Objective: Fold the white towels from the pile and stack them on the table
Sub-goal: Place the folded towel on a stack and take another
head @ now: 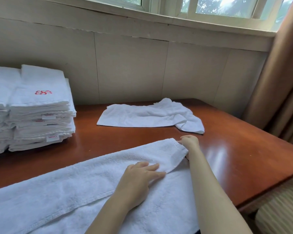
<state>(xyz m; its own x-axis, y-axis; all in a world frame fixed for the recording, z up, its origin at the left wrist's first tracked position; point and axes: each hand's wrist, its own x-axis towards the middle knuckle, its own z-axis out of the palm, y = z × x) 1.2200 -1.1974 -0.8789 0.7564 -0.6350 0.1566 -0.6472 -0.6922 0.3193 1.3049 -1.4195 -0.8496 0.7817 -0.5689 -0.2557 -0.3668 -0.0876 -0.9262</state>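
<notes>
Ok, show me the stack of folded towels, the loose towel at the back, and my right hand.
stack of folded towels [41, 114]: head view, front edges of the stack.
loose towel [139, 115]: head view, its flat middle.
right hand [189, 142]: head view, back of the hand, which pinches a corner of the spread towel [74, 179].

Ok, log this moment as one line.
left hand: flat on towel | right hand: pinches towel corner | folded stack: left | loose towel: beyond
</notes>
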